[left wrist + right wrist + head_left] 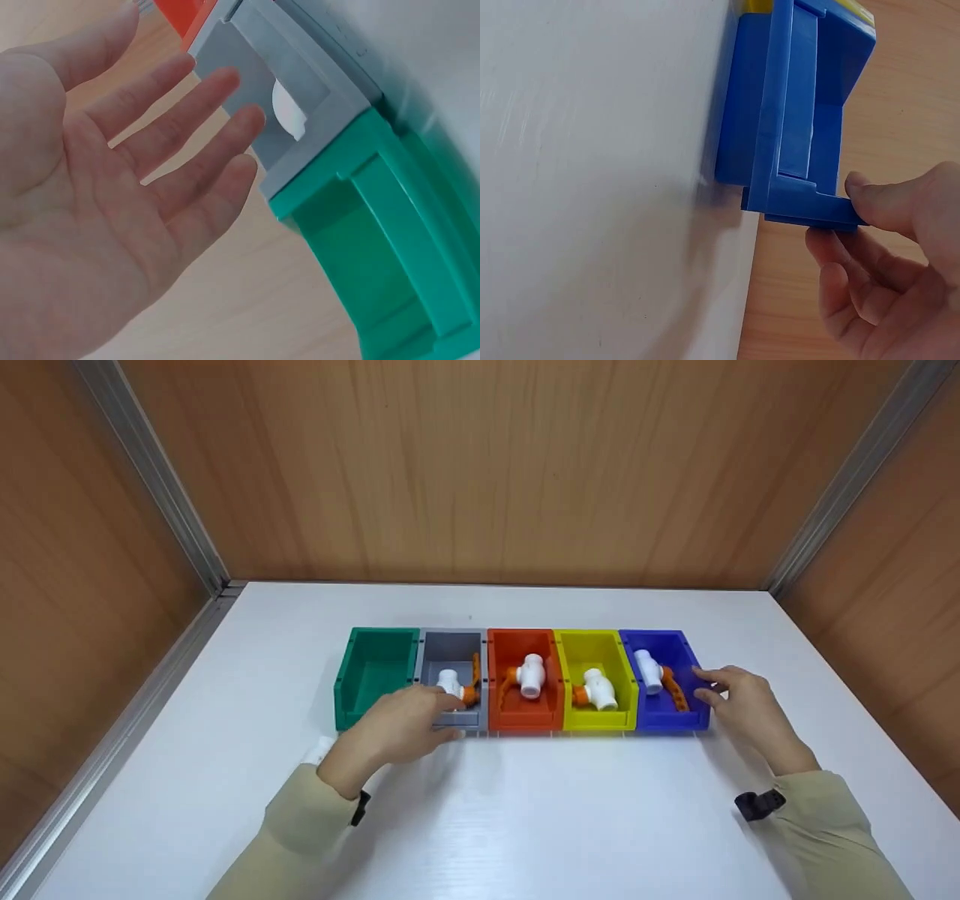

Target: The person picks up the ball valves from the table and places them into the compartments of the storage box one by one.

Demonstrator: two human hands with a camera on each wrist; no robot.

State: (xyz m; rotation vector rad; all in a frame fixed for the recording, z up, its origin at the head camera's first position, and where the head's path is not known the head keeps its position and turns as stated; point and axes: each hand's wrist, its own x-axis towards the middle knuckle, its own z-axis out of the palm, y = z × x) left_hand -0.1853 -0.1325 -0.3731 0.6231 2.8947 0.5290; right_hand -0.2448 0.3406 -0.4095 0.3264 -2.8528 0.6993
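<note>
Five small bins stand joined in a row. My left hand (405, 724) hovers by the front of the grey bin (457, 641), its fingers loosely extended and holding nothing in the left wrist view. A white ball valve with an orange handle (450, 682) lies in that bin, partly hidden by the hand. At the other end, my right hand (750, 709) pinches the right wall of the blue bin (791, 105) between thumb and fingers. The blue bin holds a valve (649, 672), the red bin (517, 639) another valve (532, 675), and the yellow bin (592, 641) one more (600, 690).
The green bin (382, 649) forms the row's left end. A white object (319, 750) lies on the white table (570, 810), mostly hidden behind the left forearm. Wood-grain panels (495, 472) with metal corner posts enclose the back and sides.
</note>
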